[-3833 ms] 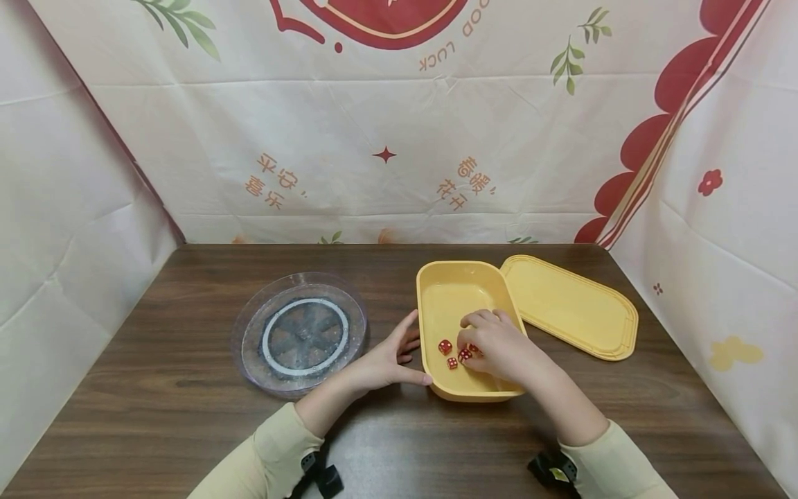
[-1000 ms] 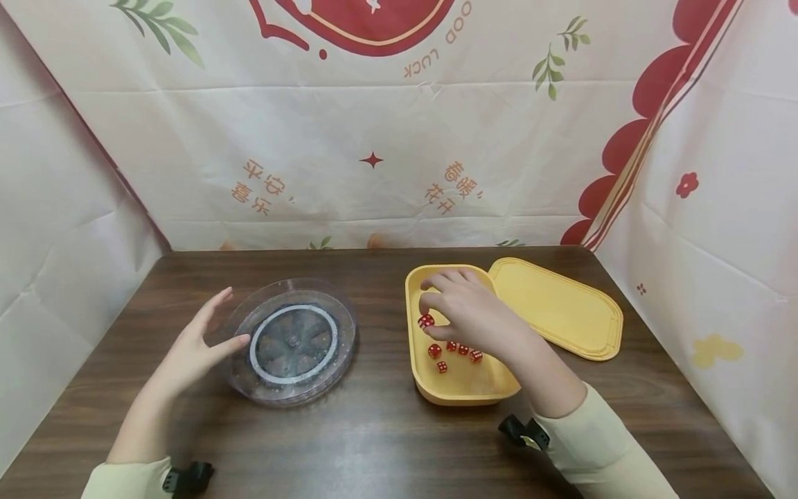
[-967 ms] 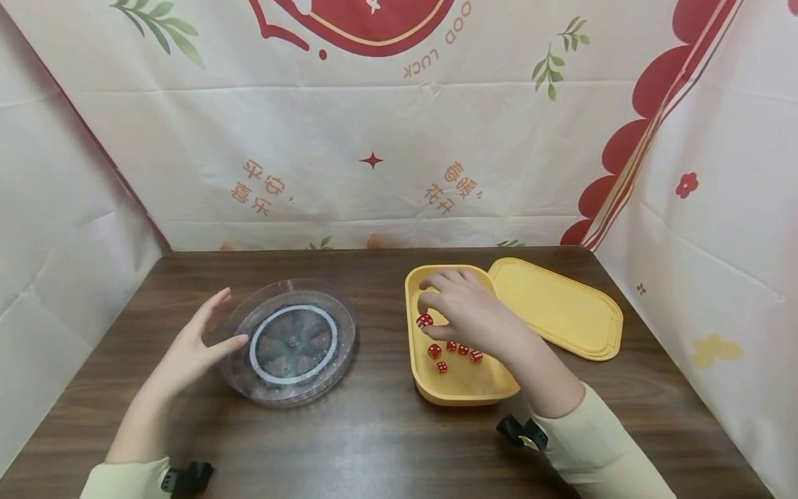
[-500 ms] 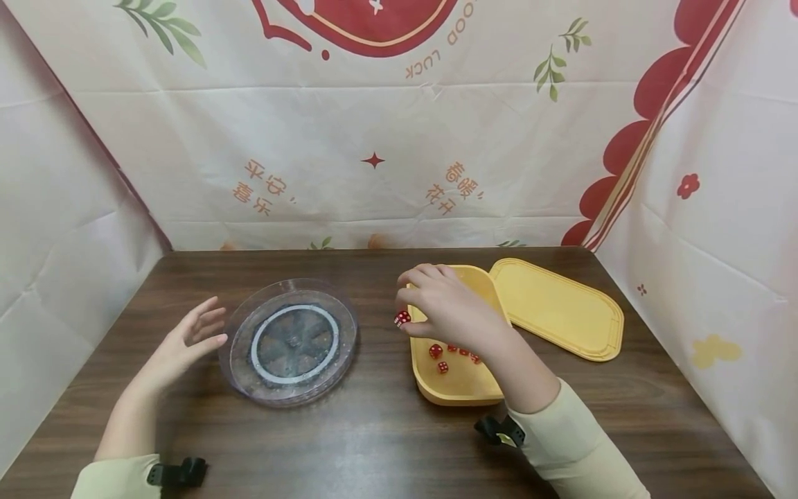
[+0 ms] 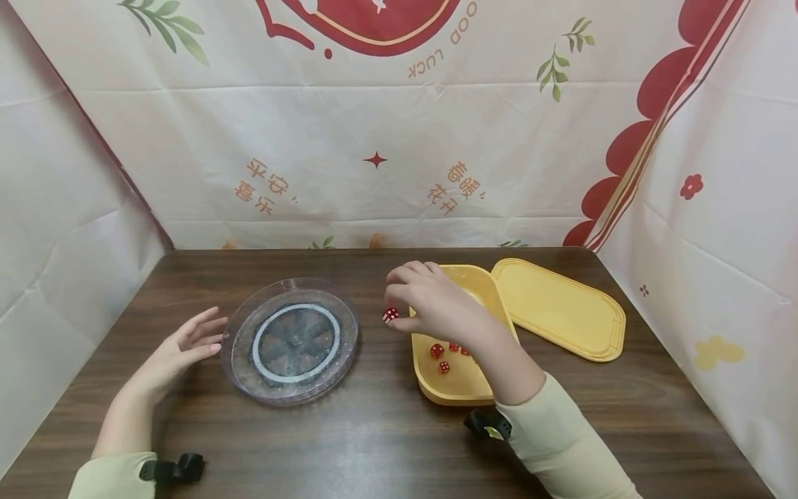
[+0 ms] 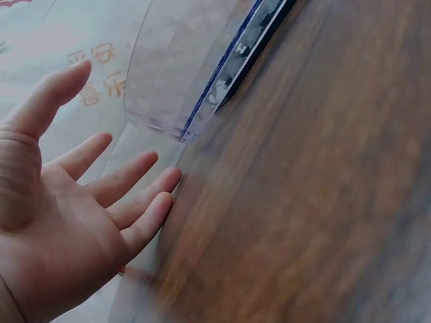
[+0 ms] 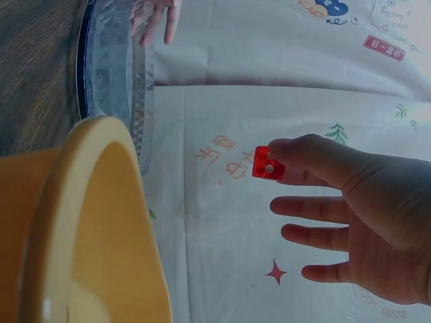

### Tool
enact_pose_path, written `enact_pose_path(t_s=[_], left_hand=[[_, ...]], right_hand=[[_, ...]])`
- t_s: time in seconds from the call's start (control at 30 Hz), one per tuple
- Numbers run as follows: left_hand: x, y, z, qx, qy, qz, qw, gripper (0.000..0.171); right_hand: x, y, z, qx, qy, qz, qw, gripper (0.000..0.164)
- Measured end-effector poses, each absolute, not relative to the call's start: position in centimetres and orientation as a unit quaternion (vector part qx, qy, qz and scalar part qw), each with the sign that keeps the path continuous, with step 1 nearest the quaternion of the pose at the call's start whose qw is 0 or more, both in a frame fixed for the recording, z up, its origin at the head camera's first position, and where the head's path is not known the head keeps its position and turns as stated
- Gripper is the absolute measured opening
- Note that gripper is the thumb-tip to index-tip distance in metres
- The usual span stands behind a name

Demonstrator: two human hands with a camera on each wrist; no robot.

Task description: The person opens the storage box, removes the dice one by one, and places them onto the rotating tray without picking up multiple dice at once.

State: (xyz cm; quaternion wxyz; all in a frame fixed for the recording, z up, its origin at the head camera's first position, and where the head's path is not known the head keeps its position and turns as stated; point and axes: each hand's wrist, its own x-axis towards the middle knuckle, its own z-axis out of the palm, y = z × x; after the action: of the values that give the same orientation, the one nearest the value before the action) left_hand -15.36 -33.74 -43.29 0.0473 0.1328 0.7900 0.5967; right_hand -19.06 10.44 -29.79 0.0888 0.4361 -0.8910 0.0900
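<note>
Between thumb and forefinger my right hand pinches a red die with white pips, held in the air just past the left wall of a yellow box. The right wrist view shows that die at the thumb tip, the other fingers stretched out. Several more red dice lie in the box, some partly hidden by my right arm. My left hand has loosely extended fingers beside the left rim of a round clear plastic tray; whether they touch it, I cannot tell.
A yellow lid lies flat to the right of the box. The brown wooden table carries everything. Behind it and at both sides hang printed white cloths.
My right hand has lifted the die out of the yellow box and moved left with it. The left hand let go of the box earlier and moved to the clear tray's left side.
</note>
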Motion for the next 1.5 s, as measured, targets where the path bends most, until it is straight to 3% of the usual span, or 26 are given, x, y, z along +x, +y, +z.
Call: enact_pose_path(t_s=[0.43, 0.93, 1.5], left_hand=[[-15.4, -34.1, -43.9, 0.146, 0.797, 0.580, 0.082, 0.067], [-15.7, -34.4, -44.3, 0.162, 0.812, 0.555, 0.082, 0.074], [-15.6, -34.2, -44.3, 0.205, 0.797, 0.563, 0.069, 0.070]], right_hand=[[-20.3, 8.6, -29.6, 0.442, -0.891, 0.059, 0.087, 0.014], [-20.4, 5.5, -30.2, 0.439, -0.897, 0.040, 0.040, 0.017], [-20.7, 3.0, -32.3, 0.437, -0.898, 0.044, 0.016, 0.015]])
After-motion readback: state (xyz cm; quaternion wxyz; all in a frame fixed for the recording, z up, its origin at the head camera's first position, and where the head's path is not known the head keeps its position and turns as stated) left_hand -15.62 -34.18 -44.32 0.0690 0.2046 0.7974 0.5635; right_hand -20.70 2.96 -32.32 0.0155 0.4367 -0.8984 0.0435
